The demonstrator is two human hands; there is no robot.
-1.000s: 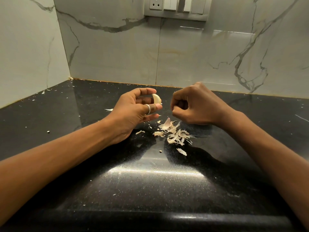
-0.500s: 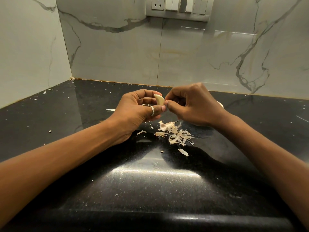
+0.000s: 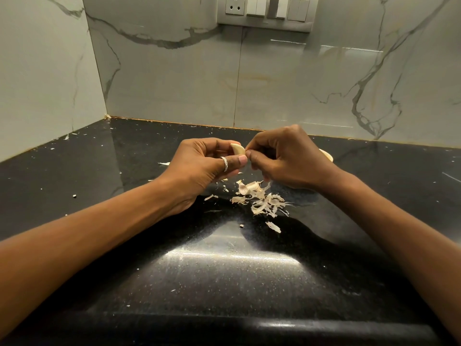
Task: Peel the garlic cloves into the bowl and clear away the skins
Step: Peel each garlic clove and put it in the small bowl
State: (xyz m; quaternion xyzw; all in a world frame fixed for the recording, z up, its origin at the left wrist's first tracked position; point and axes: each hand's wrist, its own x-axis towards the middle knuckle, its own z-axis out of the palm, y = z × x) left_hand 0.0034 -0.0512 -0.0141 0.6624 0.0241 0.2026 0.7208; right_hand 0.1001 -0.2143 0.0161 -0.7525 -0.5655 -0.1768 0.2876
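Observation:
My left hand [image 3: 207, 166], with a ring on one finger, holds a pale garlic clove [image 3: 237, 149] between thumb and fingertips above the black counter. My right hand [image 3: 287, 158] has its fingers curled, and its thumb and forefinger pinch at the clove's right end. A heap of papery garlic skins [image 3: 259, 198] lies on the counter just below both hands. A pale rounded rim [image 3: 326, 155], perhaps the bowl, peeks out behind my right hand; most of it is hidden.
The glossy black counter [image 3: 224, 270] meets marble wall tiles at the back and left, forming a corner. A switch panel [image 3: 264, 11] sits on the back wall. Small skin flecks [image 3: 163, 163] are scattered over the counter. The front edge runs along the bottom.
My right hand, apart from the clove a second ago, has moved left and now pinches the clove's end. The left hand keeps holding the clove.

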